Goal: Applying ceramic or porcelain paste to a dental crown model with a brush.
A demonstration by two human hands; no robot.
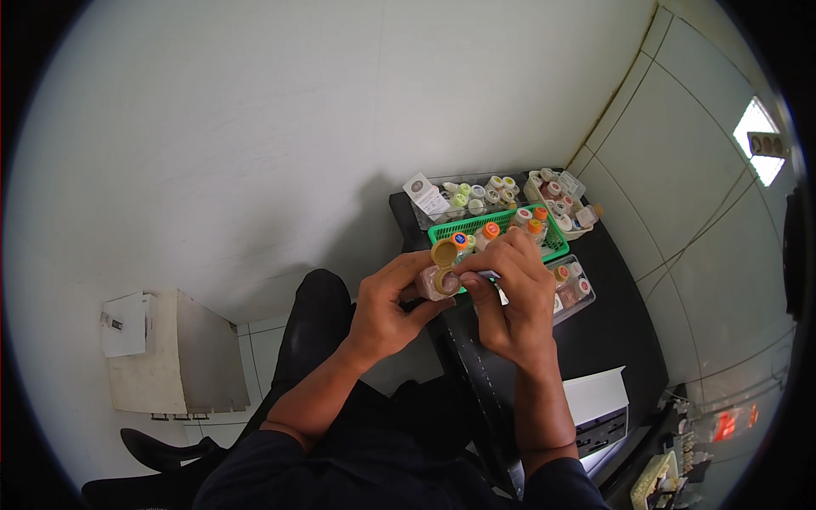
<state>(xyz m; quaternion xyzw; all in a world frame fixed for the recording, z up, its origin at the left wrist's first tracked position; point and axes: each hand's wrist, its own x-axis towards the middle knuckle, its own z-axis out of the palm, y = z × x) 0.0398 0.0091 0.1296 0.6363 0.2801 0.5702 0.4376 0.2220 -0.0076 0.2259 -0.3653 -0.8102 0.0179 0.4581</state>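
My left hand (381, 308) is closed around a small clear bottle (432, 284) with pinkish contents. The bottle's gold flip-top lid (444, 252) stands up, so its mouth shows. Right beside that mouth, the fingers of my right hand (518, 293) are pinched together on a slim, pale bluish piece (488, 274); its kind is too small and too covered to tell. Behind both hands lies a green basket (557, 245) of small bottles, among them an orange-capped bottle (490, 231). My right hand partly hides the basket.
The black table (625, 327) carries a clear tray (422, 218) of small jars, a cream basket (586, 231) of bottles and a clear box (588, 296). A white open case (595, 396) lies nearer me. A cabinet (144, 365) stands left, and a wall rises behind the table.
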